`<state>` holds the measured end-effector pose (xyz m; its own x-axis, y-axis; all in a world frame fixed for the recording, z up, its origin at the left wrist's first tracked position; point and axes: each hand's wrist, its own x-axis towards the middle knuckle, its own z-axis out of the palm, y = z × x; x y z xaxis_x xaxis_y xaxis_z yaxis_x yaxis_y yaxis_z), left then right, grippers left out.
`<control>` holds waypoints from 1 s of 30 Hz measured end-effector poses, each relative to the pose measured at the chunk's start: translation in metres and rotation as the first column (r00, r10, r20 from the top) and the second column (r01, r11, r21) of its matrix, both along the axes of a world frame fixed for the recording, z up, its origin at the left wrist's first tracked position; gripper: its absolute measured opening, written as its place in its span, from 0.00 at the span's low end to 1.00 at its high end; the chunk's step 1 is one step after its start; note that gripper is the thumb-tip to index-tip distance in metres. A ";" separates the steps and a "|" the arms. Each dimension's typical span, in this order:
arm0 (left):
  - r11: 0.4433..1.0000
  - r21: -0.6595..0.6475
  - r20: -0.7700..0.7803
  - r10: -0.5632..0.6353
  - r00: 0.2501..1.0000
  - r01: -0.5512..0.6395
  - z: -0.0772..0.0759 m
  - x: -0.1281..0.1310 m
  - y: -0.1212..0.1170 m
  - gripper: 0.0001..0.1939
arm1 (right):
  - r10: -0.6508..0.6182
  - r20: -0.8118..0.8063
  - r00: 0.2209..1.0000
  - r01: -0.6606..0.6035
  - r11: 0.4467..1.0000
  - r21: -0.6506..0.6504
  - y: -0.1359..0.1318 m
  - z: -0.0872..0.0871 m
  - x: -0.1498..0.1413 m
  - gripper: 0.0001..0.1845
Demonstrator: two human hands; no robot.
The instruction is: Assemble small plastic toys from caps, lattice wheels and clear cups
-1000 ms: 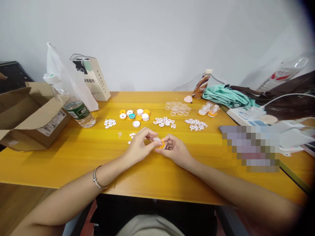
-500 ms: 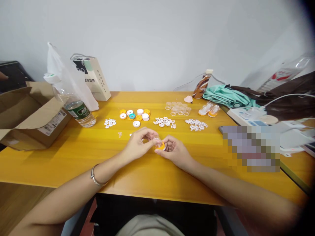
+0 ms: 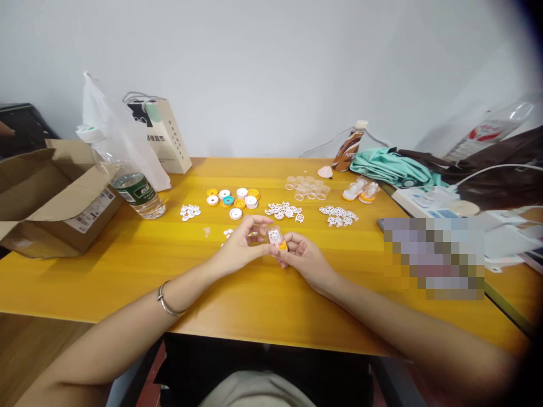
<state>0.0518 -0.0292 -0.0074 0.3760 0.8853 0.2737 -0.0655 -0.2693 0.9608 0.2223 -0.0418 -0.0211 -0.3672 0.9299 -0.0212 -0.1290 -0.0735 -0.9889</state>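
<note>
Both my hands meet over the middle of the yellow table [image 3: 127, 265]. My left hand [image 3: 241, 244] and my right hand [image 3: 302, 257] are closed together on one small part [image 3: 276, 237]: a clear cap on an orange round base. Beyond my hands lie coloured round discs [image 3: 233, 199], two heaps of white cut-out pieces [image 3: 284, 211] [image 3: 338, 215], a smaller white heap [image 3: 189, 212] and a cluster of clear caps [image 3: 307, 187]. Two finished cap pieces [image 3: 360, 191] sit further right.
An open cardboard box [image 3: 46, 195] and a water bottle [image 3: 136, 192] stand at the left, with a plastic bag and a paper bag [image 3: 163, 135] behind. A brown drink bottle [image 3: 348, 146], teal cloth [image 3: 392, 165], white devices and cables crowd the right side.
My hands have lifted the small part a little and turned it, so the clear cap now stands up above the orange base. Nothing else on the table moved.
</note>
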 end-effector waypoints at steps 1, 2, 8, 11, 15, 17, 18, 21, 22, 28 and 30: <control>0.999 -0.032 0.030 -0.003 1.000 0.004 -0.002 0.001 0.000 0.23 | 0.003 -0.009 1.000 -0.003 1.000 -0.002 0.000 0.000 0.000 0.16; 0.997 -0.064 0.054 -0.028 0.998 0.032 -0.003 0.001 0.000 0.23 | 0.007 -0.017 1.000 -0.007 1.000 -0.004 0.000 0.000 0.000 0.16; 0.993 -0.105 0.141 -0.040 0.989 0.055 0.000 0.001 0.001 0.19 | 0.003 -0.039 0.999 -0.003 1.000 -0.003 -0.001 0.001 0.000 0.14; 0.990 -0.128 0.090 -0.052 0.995 0.064 -0.003 0.002 0.001 0.14 | 0.026 -0.045 0.999 -0.026 1.000 0.002 -0.002 0.001 0.000 0.13; 0.938 -0.217 0.156 -0.240 0.958 0.270 -0.005 0.001 -0.001 0.22 | 0.058 -0.054 0.997 -0.058 0.998 0.008 -0.005 0.002 0.000 0.12; 0.953 -0.176 0.174 -0.215 0.961 0.245 -0.003 0.001 -0.002 0.23 | 0.082 -0.061 0.995 -0.081 0.997 0.010 -0.006 0.003 0.000 0.12; 0.964 -0.147 0.159 -0.197 0.967 0.220 -0.002 0.001 -0.003 0.21 | 0.089 -0.064 0.994 -0.089 0.996 0.013 -0.006 0.003 0.000 0.12; 0.965 -0.136 0.095 -0.212 0.973 0.224 0.001 0.000 -0.004 0.13 | 0.081 -0.079 0.994 -0.079 0.996 0.028 -0.006 0.004 0.000 0.11; 0.958 -0.152 0.083 -0.231 0.969 0.242 0.000 0.000 -0.004 0.14 | 0.075 -0.085 0.994 -0.072 0.997 0.033 -0.006 0.005 0.000 0.11; 0.996 -0.049 0.132 -0.064 0.989 0.071 -0.005 0.003 -0.004 0.21 | 0.092 -0.097 0.991 -0.090 0.996 0.026 -0.007 0.005 0.000 0.11; 0.999 -0.009 0.065 -0.038 0.997 0.039 -0.003 0.002 -0.005 0.14 | 0.101 -0.112 0.989 -0.099 0.995 0.025 -0.007 0.003 0.001 0.11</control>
<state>0.0542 -0.0342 -0.0108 0.3913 0.8734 0.2900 -0.1383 -0.2557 0.9568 0.2228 -0.0487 -0.0179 -0.4574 0.8882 0.0435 -0.2326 -0.0723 -0.9699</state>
